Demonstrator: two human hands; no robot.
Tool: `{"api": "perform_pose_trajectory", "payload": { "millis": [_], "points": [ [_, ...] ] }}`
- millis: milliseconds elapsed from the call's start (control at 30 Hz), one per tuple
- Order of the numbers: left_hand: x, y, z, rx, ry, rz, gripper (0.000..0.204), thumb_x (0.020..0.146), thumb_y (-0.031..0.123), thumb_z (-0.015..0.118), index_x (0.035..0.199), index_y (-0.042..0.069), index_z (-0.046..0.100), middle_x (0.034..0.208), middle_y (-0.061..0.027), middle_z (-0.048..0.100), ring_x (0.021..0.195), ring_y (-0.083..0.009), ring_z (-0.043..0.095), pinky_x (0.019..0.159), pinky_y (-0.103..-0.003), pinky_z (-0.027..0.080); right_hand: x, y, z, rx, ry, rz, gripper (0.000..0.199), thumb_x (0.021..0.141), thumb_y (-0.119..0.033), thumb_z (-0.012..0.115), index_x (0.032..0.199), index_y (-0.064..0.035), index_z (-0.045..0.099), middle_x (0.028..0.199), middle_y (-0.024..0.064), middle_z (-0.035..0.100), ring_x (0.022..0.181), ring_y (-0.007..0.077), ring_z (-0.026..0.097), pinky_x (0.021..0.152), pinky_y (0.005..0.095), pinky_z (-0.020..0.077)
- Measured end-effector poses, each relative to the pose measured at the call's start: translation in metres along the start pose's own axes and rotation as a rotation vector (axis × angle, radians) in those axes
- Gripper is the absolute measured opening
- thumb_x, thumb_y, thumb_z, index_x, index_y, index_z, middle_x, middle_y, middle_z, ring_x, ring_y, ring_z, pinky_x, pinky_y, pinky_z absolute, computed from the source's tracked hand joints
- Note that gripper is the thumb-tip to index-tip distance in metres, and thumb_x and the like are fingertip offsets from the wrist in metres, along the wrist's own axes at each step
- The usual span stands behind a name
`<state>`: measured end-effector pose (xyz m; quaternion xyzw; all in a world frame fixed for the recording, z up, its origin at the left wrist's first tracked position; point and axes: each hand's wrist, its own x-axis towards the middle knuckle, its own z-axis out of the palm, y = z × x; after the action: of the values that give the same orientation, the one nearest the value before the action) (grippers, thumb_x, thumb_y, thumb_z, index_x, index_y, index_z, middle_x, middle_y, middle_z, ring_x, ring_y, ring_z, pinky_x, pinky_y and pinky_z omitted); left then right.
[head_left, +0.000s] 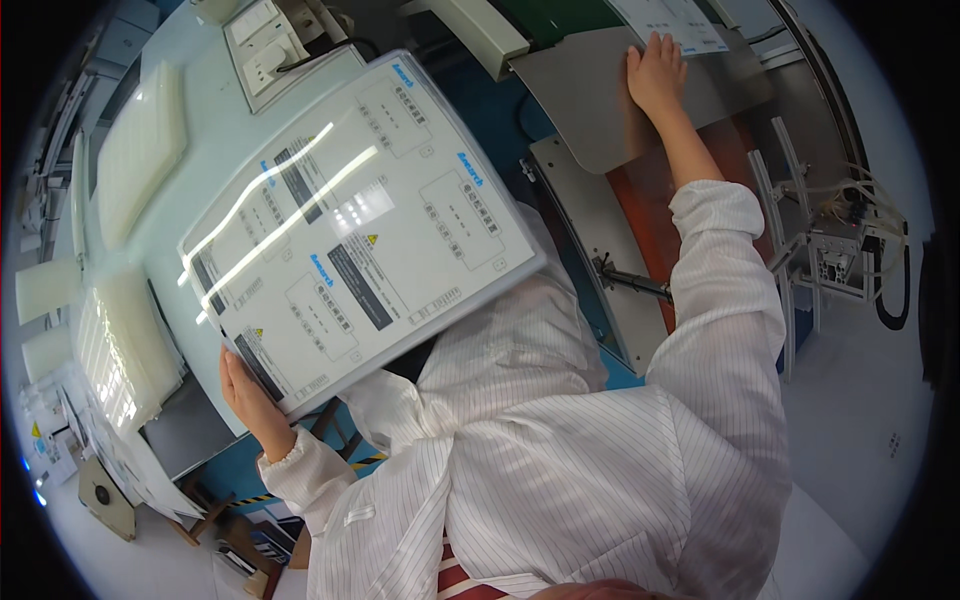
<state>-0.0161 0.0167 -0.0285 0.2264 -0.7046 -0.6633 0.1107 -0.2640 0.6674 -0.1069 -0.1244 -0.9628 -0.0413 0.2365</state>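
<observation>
Left hand (243, 392) grips the lower edge of a large laminated sheet (365, 225), fingers curled under its near corner. Sheet is white, glossy, rectangular with rounded corners, held tilted above the pale worktop (215, 150) and the person's chest; printed with several boxed panels, dark bars, blue headings and small yellow warning triangles. Two bright streaks of ceiling light glare across its left half.

Right hand (655, 72) lies flat, fingers spread and holding nothing, on a curved grey metal plate (585, 95), fingertips touching the edge of a white printed paper (680, 22) at the top of the view. Sleeve is white with thin stripes.

On the worktop, left of the sheet: stacks of translucent white plastic trays (140, 150), more of them lower left (120, 345); contents cannot be made out. A white power strip (265, 45) sits beyond the sheet's top corner.
</observation>
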Motion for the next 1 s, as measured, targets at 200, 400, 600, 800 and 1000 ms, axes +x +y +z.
{"api": "perform_pose_trajectory", "payload": {
  "millis": [200, 400, 600, 800, 1000],
  "points": [
    [0.001, -0.002, -0.001, 0.083, 0.071, 0.016, 0.041, 0.102, 0.024, 0.044, 0.128, -0.006, 0.051, 0.114, -0.0095, 0.06, 0.099, -0.0126, 0.057, 0.087, -0.024, 0.045, 0.021, 0.004, 0.003, 0.083, 0.008, 0.164, 0.059, 0.097, -0.034, 0.039, 0.144, -0.001, 0.03, 0.15, 0.0219, 0.027, 0.141, 0.0362, 0.021, 0.114, 0.0526, 0.014],
    [0.003, -0.002, 0.0, 0.059, 0.04, 0.034, 0.038, 0.102, 0.023, 0.042, 0.123, -0.006, 0.053, 0.11, -0.0094, 0.062, 0.095, -0.0123, 0.058, 0.084, -0.025, 0.046, 0.028, 0.007, -0.001, -0.047, -0.055, 0.144, 0.061, 0.097, -0.04, 0.037, 0.144, -0.0014, 0.031, 0.15, 0.0198, 0.03, 0.141, 0.0354, 0.023, 0.113, 0.053, 0.0168],
    [0.004, -0.002, -0.005, 0.023, -0.012, 0.031, 0.039, 0.102, 0.024, 0.043, 0.125, -0.006, 0.052, 0.113, -0.0113, 0.061, 0.1, -0.0152, 0.058, 0.089, -0.027, 0.045, 0.014, -0.009, -0.02, 0.068, -0.256, 0.348, 0.067, 0.096, -0.045, 0.032, 0.146, -0.0013, 0.026, 0.153, 0.0191, 0.024, 0.143, 0.0333, 0.016, 0.115, 0.0494, 0.0114],
    [0.002, -0.003, -0.004, -0.008, 0.02, 0.015, 0.04, 0.102, 0.024, 0.044, 0.126, -0.007, 0.052, 0.113, -0.0115, 0.061, 0.1, -0.0151, 0.058, 0.089, -0.027, 0.044, -0.052, -0.028, -0.058, 0.147, -0.268, 0.153, 0.067, 0.097, -0.045, 0.034, 0.146, 0.0007, 0.026, 0.152, 0.0219, 0.023, 0.143, 0.0348, 0.018, 0.115, 0.0488, 0.013],
    [-0.001, -0.002, -0.002, -0.037, 0.032, 0.042, 0.039, 0.101, 0.021, 0.044, 0.128, -0.006, 0.051, 0.113, -0.0109, 0.061, 0.096, -0.0127, 0.059, 0.086, -0.024, 0.046, -0.13, -0.062, -0.13, 0.196, -0.331, -0.118, 0.066, 0.097, -0.041, 0.042, 0.143, 0.0045, 0.027, 0.149, 0.0268, 0.026, 0.14, 0.0385, 0.023, 0.115, 0.0448, 0.0184]
  ]
}}
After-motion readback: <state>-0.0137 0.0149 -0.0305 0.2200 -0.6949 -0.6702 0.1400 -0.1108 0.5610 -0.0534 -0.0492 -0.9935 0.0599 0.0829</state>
